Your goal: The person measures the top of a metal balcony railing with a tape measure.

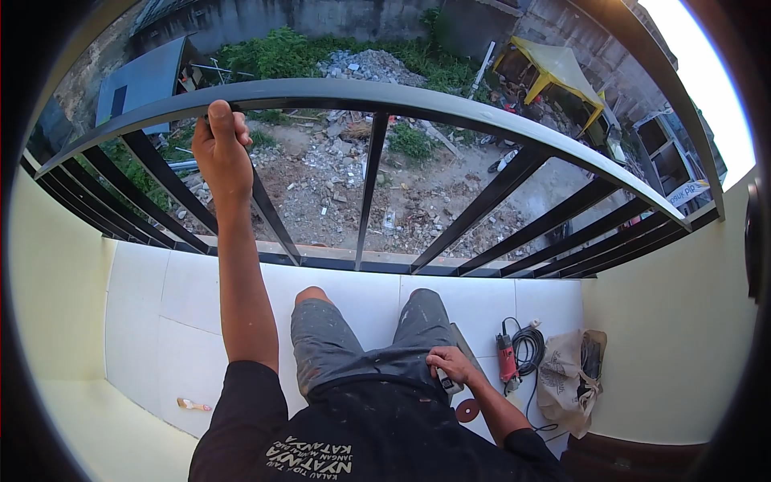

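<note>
Fingers of my left hand [221, 149] are wrapped over the rail [450, 100], thumb on top, clamped on the metal with the arm straight out. My right hand [451, 365] is down at my hip, closed round a small object [446, 382] against my shorts [353, 345]; I cannot tell what it is. On the tiles to my right lie a grinder [505, 359] with its cable [528, 345], a bag [572, 373] and a disc [467, 410] near my hip. To do this well, I judge, the rail hold should carry little weight: feet planted, body back from the drop, and the object pinched firmly so it cannot slip through the bars.
</note>
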### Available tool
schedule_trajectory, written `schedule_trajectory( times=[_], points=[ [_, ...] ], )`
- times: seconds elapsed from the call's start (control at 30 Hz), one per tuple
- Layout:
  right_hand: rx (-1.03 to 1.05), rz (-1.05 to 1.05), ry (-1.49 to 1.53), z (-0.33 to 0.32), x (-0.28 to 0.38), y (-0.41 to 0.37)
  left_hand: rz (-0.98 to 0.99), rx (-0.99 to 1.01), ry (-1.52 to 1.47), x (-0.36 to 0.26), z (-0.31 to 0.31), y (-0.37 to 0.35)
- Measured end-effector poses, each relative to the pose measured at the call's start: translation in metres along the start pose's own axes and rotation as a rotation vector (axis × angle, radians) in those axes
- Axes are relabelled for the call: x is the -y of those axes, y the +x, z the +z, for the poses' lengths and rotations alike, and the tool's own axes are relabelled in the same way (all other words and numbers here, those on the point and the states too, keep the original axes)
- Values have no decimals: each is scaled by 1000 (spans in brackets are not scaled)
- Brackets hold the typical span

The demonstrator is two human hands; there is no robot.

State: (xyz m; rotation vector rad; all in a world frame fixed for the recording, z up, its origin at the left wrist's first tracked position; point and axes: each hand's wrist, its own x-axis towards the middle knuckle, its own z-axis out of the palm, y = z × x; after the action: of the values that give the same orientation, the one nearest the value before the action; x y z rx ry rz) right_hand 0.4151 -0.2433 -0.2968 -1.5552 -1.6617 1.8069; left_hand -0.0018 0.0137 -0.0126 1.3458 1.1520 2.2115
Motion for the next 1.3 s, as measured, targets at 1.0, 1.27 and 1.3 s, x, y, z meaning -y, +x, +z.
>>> schedule_trajectory(
  times=[1.0, 1.27, 1.3],
  points=[
    [15, 21, 45, 0, 4, -1, -7, 7, -6, -2, 0, -1],
    [11, 23, 42, 0, 6, -2, -2, 20, -15, 0, 0, 0],
    [11, 22, 41, 0, 6, -2, -3, 17, -17, 0, 0, 0]
  ],
)
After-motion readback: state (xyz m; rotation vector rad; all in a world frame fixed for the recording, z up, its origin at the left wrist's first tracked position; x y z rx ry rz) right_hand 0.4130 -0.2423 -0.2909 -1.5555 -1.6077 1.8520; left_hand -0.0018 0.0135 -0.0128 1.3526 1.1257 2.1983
